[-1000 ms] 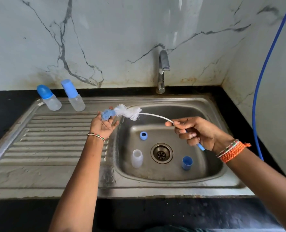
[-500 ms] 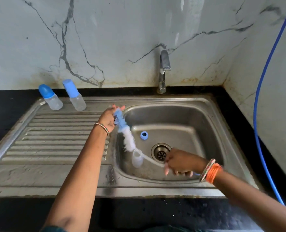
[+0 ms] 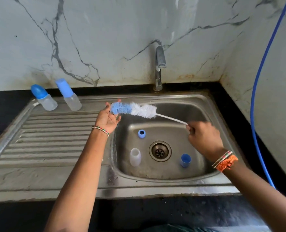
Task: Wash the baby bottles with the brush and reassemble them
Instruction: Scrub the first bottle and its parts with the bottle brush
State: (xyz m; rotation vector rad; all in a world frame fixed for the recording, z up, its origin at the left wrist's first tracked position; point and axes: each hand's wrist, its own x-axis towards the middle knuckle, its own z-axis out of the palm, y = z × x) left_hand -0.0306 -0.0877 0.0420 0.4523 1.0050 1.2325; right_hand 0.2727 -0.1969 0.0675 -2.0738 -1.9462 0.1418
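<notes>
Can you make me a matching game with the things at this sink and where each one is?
Things:
1. brush
2. open clear bottle
3. two capped bottles
4. tap

Places:
A. standing in the sink basin
B. on the draining board
C. held between both hands
D. by the wall behind the sink

Pairs: 1-C, 2-A, 3-B, 4-D

The right hand (image 3: pixel 204 139) is motion-blurred and covers the handle end of the brush (image 3: pixel 133 110)
</notes>
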